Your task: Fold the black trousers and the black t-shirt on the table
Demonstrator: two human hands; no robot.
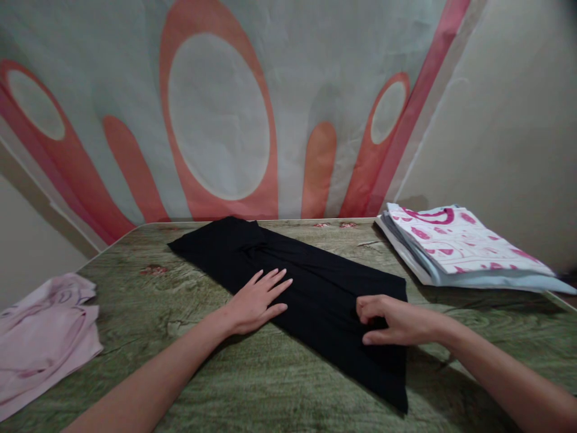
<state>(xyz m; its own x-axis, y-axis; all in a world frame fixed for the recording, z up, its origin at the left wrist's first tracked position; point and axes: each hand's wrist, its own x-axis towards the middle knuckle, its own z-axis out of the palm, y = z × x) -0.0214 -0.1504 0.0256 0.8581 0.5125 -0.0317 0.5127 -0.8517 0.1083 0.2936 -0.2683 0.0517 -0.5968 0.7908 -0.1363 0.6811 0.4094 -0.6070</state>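
A black garment (315, 270), laid out as a long folded strip, runs slantwise across the table, with a few wrinkles near its far left end. My left hand (256, 304) rests flat on its middle, fingers stretched and slightly spread. Over the right part of the cloth is my right hand (387, 322), its fingers curled and its thumb held apart from them. No cloth shows pinched between that thumb and the fingers. Which kind of clothing the black piece is, I cannot tell.
The table (189, 373) has a green wood-grain top. Folded clothes (469, 240) are stacked at the back right, a white and pink printed piece uppermost. A crumpled pink garment (49, 337) lies at the left edge. Behind the table hangs a patterned sheet (297, 72).
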